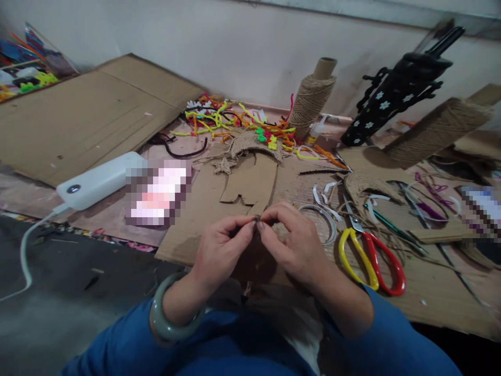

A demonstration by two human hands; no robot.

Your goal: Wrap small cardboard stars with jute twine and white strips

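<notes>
My left hand (pixel 223 248) and my right hand (pixel 295 243) meet over the front edge of the cardboard, fingertips pinched together. Between them is a small dark piece (pixel 256 219), mostly covered by thumbs and forefingers; its kind cannot be made out. Just beyond lies a cut cardboard shape (pixel 250 180) with a notched end. A twine-wrapped crescent (pixel 254 143) with green, pink and yellow little flowers rests above it. Beside these lies a twine-wrapped star (pixel 224 166). Right of my right hand are a roll of white tape (pixel 331 230) and scissors (pixel 371 261) with yellow and red handles.
A white power bank (pixel 97 180) with a cable and a phone (pixel 160 193) lie at left. Colourful pipe cleaners (pixel 219 117) are heaped at the back. Twine cones (pixel 313 102), a small glue bottle (pixel 315 130) and a black flowered holder (pixel 387 99) stand near the wall.
</notes>
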